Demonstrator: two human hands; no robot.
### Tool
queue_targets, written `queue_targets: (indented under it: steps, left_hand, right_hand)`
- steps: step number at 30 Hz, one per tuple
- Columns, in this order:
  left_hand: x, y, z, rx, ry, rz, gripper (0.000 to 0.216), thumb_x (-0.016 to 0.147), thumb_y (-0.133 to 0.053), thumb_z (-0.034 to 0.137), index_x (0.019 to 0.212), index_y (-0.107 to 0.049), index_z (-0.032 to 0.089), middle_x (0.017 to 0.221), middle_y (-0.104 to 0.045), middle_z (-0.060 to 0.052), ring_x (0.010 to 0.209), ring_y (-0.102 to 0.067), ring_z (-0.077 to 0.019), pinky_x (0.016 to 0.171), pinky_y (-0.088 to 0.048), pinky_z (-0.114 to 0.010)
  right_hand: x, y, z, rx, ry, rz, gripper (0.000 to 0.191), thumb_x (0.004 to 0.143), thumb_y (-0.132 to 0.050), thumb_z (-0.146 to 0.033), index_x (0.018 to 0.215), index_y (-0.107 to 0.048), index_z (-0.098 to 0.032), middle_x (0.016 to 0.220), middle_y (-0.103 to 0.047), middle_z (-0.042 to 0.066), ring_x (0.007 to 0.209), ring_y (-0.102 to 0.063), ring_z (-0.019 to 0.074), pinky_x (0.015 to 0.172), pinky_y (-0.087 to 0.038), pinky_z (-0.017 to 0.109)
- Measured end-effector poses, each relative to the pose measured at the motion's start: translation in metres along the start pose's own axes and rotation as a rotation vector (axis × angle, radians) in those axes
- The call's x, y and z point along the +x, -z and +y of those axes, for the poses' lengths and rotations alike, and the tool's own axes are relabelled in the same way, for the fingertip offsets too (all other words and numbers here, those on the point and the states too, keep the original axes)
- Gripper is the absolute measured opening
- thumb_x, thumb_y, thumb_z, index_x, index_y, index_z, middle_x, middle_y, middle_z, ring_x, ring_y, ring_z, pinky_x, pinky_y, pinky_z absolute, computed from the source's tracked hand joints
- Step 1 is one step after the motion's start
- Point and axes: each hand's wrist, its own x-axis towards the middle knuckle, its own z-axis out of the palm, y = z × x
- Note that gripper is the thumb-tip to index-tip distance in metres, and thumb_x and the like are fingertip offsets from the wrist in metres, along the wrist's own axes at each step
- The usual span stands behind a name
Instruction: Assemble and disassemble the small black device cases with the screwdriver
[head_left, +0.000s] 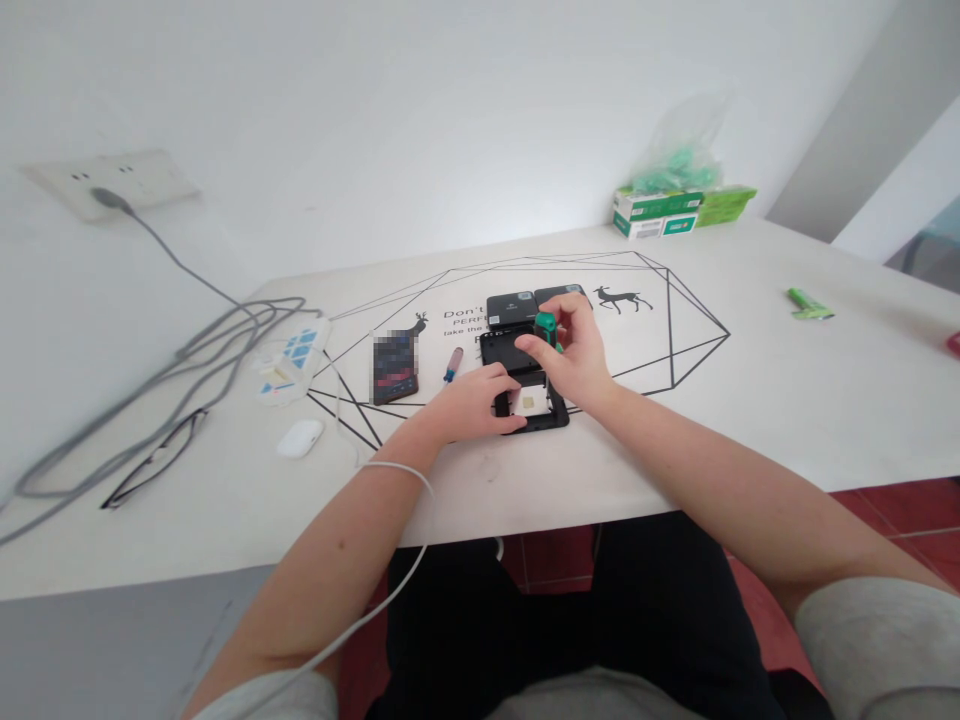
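My right hand (576, 345) is closed round a green screwdriver (547, 328), held upright over an opened black plastic case (553, 420). The screwdriver's tip is hidden by my fingers and the case. With thumb and fingers, my left hand (484, 402) grips the left side of that case, which lies on the table. Inside it shows a white part (528, 401) with a small yellowish square. Just behind lies a black tray-like piece (504, 350). Beyond that are two flat black boxes, one on the left (511, 309) and one partly behind my right hand (562, 295).
Left of my hands lie a small screwdriver (453, 365), a phone (394, 367), a white earbud case (300, 438), a power strip (294, 362), glasses (156, 460) and a coiled grey cable (180, 370). Green boxes (660, 208) stand at the back right. A green wrapper (810, 304) lies right.
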Motion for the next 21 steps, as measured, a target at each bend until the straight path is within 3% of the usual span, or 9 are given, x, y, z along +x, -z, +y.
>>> queue_targets:
  steps: [7,15,21]
  left_hand:
    - [0.000,0.000,0.000,0.010,-0.001,0.001,0.028,0.085,-0.074,0.046,0.096,-0.070,0.021,0.100,-0.062,-0.005,0.094,-0.063,-0.0235,0.090,-0.051,-0.039]
    - [0.000,0.001,0.000,0.006,-0.010,0.002,0.028,0.085,-0.073,0.046,0.097,-0.070,0.021,0.101,-0.062,-0.005,0.094,-0.063,-0.0234,0.086,-0.052,-0.038]
    - [0.000,0.000,-0.001,-0.003,-0.004,0.004,0.030,0.085,-0.074,0.046,0.100,-0.071,0.020,0.103,-0.063,-0.005,0.095,-0.064,-0.0234,0.090,-0.051,-0.040]
  right_hand:
    - [0.000,0.000,-0.001,0.000,-0.006,-0.010,0.040,0.083,-0.083,-0.042,0.110,-0.057,-0.028,0.105,-0.058,0.001,0.087,-0.056,0.0178,0.076,-0.049,0.035]
    - [0.006,0.004,0.000,0.038,0.089,-0.075,0.025,0.098,-0.066,-0.050,0.108,-0.063,-0.027,0.103,-0.063,0.004,0.087,-0.058,0.0194,0.079,-0.051,0.039]
    - [0.012,0.009,-0.007,0.151,-0.043,-0.160,0.037,0.097,-0.062,-0.062,0.109,-0.069,-0.028,0.102,-0.069,0.005,0.084,-0.063,0.0197,0.080,-0.056,0.041]
